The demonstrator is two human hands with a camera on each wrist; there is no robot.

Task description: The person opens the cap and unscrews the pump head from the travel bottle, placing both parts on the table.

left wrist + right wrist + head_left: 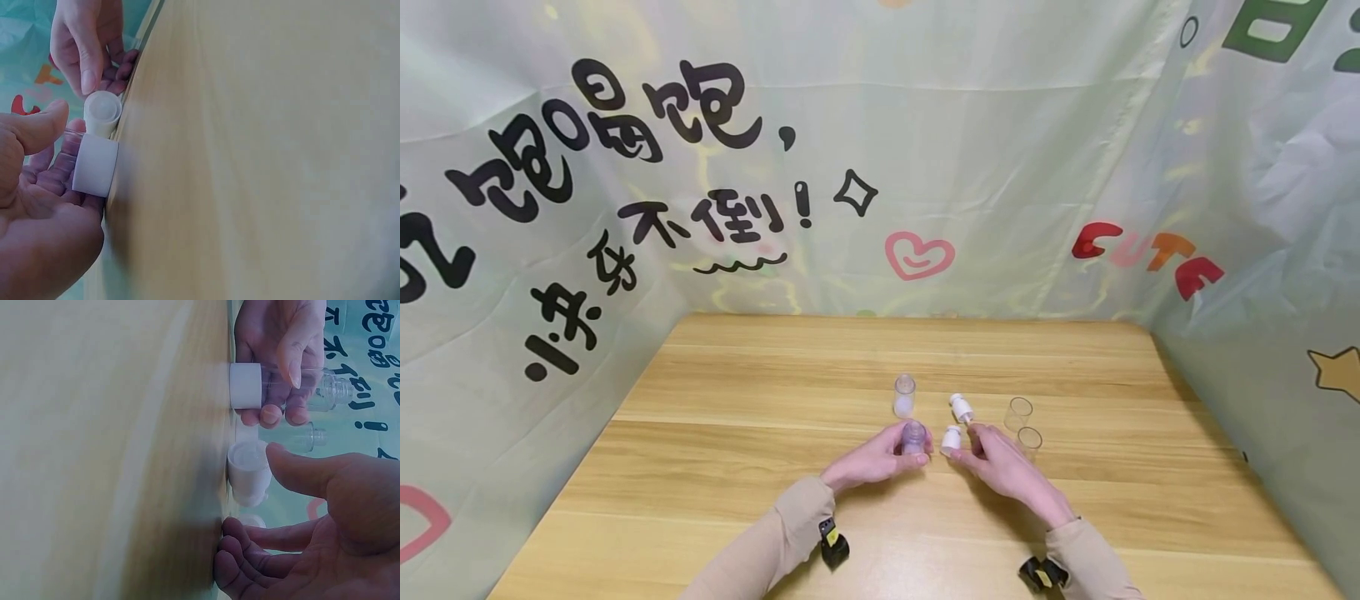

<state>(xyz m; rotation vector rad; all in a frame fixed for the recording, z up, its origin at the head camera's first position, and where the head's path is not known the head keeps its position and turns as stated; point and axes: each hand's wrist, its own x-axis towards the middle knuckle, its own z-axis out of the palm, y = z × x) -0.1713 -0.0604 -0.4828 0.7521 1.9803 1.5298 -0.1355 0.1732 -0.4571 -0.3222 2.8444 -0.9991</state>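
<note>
My left hand (880, 457) holds a small clear bottle (913, 437) with a white base. Its fingers curve around the bottle, which stands upright with its threaded neck uncovered. Just right of it, a white pump head (951, 439) sits on the table. My right hand (1002, 465) is beside that pump head, its thumb at the near side and the other fingers apart from the thumb. In the right wrist view the thumb tip overlaps the pump head's edge (249, 464); contact is unclear. A second white pump head (961, 407) lies tilted just beyond the right fingertips.
Another clear bottle (905, 396) with a white base stands behind the left hand. Two clear caps (1018, 413) are to the right, the nearer cap (1030, 439) partly behind the right hand. Printed cloth (1000, 167) encloses the wooden table (760, 367).
</note>
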